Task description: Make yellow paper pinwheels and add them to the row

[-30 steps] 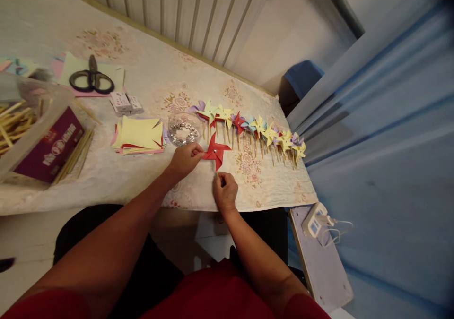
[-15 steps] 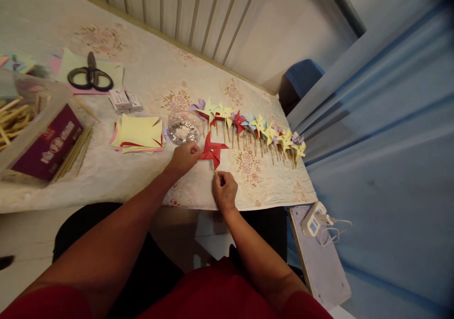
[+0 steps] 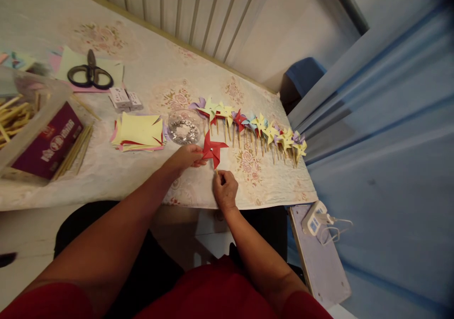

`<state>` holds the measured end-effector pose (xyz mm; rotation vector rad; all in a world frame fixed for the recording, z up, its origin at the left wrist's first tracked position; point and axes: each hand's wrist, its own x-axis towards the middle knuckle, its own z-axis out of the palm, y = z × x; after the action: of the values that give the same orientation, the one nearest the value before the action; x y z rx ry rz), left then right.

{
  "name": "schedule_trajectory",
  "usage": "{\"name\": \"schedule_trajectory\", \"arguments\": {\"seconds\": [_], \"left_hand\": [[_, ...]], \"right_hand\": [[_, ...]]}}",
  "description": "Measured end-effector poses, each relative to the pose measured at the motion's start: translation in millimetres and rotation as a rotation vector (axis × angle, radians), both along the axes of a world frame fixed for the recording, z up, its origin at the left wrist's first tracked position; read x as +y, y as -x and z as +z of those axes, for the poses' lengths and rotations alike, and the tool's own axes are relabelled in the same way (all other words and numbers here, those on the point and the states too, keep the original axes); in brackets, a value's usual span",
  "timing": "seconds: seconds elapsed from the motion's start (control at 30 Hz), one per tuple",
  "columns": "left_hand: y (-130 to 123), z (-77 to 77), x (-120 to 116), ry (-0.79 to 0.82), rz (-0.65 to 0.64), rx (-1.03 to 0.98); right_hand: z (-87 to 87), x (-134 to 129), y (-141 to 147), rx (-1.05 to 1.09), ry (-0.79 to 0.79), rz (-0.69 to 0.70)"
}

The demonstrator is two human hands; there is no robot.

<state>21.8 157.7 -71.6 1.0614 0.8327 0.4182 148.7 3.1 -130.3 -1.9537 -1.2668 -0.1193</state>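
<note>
A red paper pinwheel (image 3: 213,151) with a silvery pin at its centre is held over the near part of the table. My right hand (image 3: 225,189) is closed around its thin wooden stick just below the blades. At the pinwheel's left blade is my left hand (image 3: 189,157), thumb and fingers pinching the paper edge. Just beyond my left hand stands a clear round dish of metal pins (image 3: 184,129). Finished-looking pinwheels (image 3: 260,126) in yellow, red, purple and blue lie in a long overlapping row to the right.
Left of the dish lies a stack of cut paper squares (image 3: 139,131). Farther left are small white boxes (image 3: 124,99), black-handled scissors (image 3: 91,74) on paper sheets, and a plastic tub (image 3: 49,142) of wooden sticks. A power strip (image 3: 314,219) sits beyond the table's right edge.
My left hand's fingers have shifted slightly right and down at the red pinwheel's left blade, with more fingers showing beneath it. My right hand stays on the stick.
</note>
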Motion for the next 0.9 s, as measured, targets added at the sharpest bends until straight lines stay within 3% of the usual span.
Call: {"name": "schedule_trajectory", "arguments": {"seconds": [0.27, 0.63, 0.73, 0.9], "left_hand": [[0, -5.8, -2, 0.121, 0.063, -0.084], [-6, -4.1, -19, 0.027, 0.019, -0.035], [-9, -7.0, -25, -0.087, -0.024, 0.037], [-6, -10.2, -22, -0.491, 0.064, 0.252]], "right_hand": [[-0.5, 0, -1, 0.007, -0.007, 0.009], [0.6, 0, 0, 0.034, -0.013, 0.012], [0.8, 0, 0, 0.042, -0.012, 0.006], [0.0, -1, 0, 0.049, -0.015, -0.011]]}}
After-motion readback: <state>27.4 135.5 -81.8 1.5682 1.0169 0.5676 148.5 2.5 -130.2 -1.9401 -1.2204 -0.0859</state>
